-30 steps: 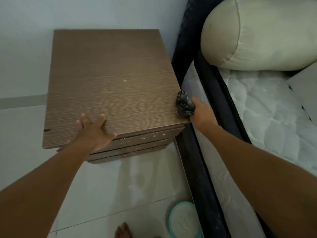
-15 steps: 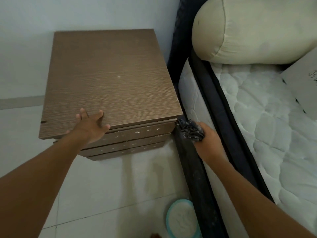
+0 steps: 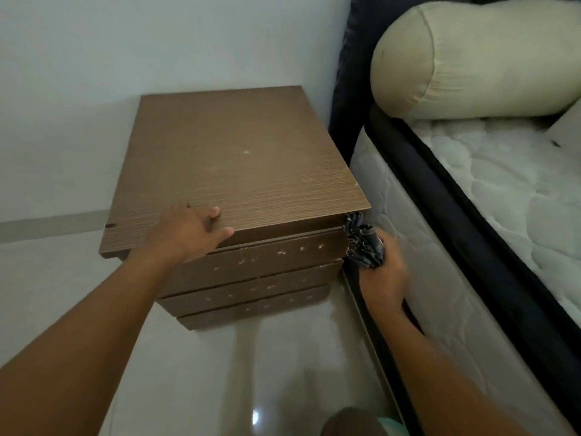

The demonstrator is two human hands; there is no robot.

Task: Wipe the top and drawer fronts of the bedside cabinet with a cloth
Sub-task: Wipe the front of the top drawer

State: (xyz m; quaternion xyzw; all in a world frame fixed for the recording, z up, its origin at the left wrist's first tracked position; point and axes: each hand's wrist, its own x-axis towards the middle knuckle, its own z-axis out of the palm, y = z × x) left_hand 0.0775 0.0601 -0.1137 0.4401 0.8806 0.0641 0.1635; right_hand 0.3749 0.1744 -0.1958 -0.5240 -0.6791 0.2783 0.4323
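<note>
Bedside cabinet point(image 3: 239, 171): wood-grain laminate, flat square top, three scuffed drawer fronts below. Left hand point(image 3: 188, 229): fingers spread flat on the top's front edge. Right hand point(image 3: 382, 272): fingers clamped on crumpled dark cloth point(image 3: 361, 243), pressed against the top drawer's right corner.

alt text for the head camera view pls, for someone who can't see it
A right hand presses a dark cloth against the right front corner of a brown bedside cabinet, while the left hand rests flat on its top's front edge. A mattress lies alongside.
</note>
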